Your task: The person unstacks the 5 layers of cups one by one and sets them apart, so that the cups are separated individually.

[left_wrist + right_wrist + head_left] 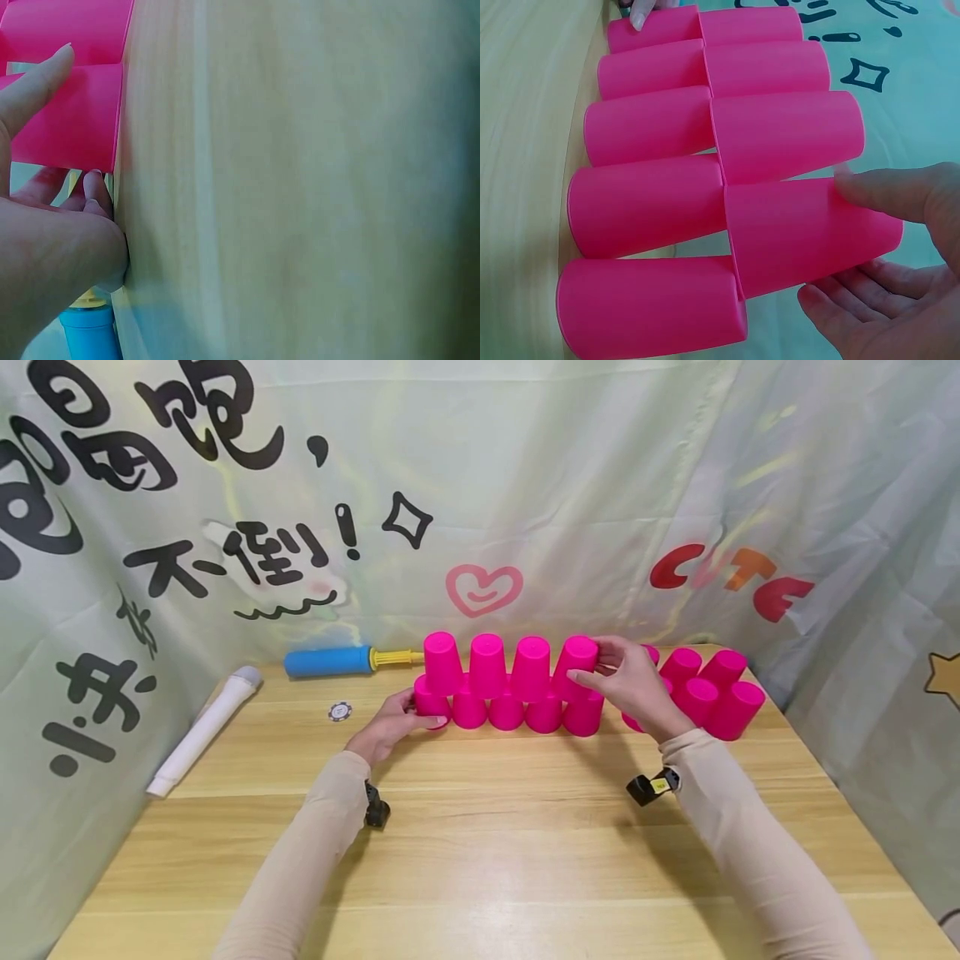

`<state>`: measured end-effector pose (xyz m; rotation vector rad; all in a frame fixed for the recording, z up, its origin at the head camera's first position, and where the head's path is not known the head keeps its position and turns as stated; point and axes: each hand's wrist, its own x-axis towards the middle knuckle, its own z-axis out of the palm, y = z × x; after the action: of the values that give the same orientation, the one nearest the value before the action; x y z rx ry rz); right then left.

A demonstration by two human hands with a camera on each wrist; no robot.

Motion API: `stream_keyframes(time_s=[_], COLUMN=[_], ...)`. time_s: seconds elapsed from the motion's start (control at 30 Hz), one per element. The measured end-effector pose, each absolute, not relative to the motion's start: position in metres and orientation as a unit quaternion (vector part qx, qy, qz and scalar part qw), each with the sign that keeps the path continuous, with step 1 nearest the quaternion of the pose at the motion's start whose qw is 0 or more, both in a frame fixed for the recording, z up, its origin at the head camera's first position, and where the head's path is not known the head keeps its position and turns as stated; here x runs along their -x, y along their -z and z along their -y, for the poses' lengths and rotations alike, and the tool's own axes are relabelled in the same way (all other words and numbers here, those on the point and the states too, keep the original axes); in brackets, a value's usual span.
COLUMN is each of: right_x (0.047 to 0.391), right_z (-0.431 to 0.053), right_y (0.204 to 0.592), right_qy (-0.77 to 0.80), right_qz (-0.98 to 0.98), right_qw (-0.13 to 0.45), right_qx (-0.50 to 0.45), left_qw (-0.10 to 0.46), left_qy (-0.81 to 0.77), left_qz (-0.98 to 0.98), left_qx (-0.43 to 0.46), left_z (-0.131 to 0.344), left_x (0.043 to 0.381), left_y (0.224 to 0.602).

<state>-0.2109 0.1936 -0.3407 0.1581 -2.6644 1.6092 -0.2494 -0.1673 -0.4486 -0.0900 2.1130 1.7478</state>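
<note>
Upside-down pink plastic cups stand in two tiers at the back of the table, several in the bottom row and several on top, each upper cup straddling the joint between two lower ones. My right hand (641,685) pinches the rightmost upper cup (802,232), thumb on its near side and fingers on its far side; that cup rests across two lower cups. At the other end, my left hand (386,724) holds the leftmost bottom cup (71,120), its thumb over the front and fingers round the outer side.
More upside-down pink cups (735,710) cluster right of the stack, partly behind my right hand. Toward the back left lie a blue hand pump (330,661) with a yellow end, a poker chip (340,711) and a white tube (202,735). A printed cloth (585,485) hangs behind the table.
</note>
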Motion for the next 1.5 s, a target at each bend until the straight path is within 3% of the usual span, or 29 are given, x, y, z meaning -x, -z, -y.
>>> stream_keyframes(time_s=[0.7, 1.17, 1.5], right_x=[0.163, 0.136, 0.127], right_z=[-0.234, -0.272, -0.292], right_y=[0.333, 0.353, 0.371], right_qy=[-0.467, -0.459, -0.454], right_qz=[0.882, 0.885, 0.89], right_qw=[0.041, 0.069, 0.051], right_qx=[-0.047, -0.033, 0.004], left_qw=[0.187, 0.185, 0.186], left_qy=[-0.626, -0.629, -0.632], left_qz=[-0.757, -0.755, -0.752], left_qx=[0.029, 0.027, 0.026], left_z=[0.168, 0.167, 0.167], left_x=[0.248, 0.248, 0.247], left_y=[0.449, 0.448, 0.449])
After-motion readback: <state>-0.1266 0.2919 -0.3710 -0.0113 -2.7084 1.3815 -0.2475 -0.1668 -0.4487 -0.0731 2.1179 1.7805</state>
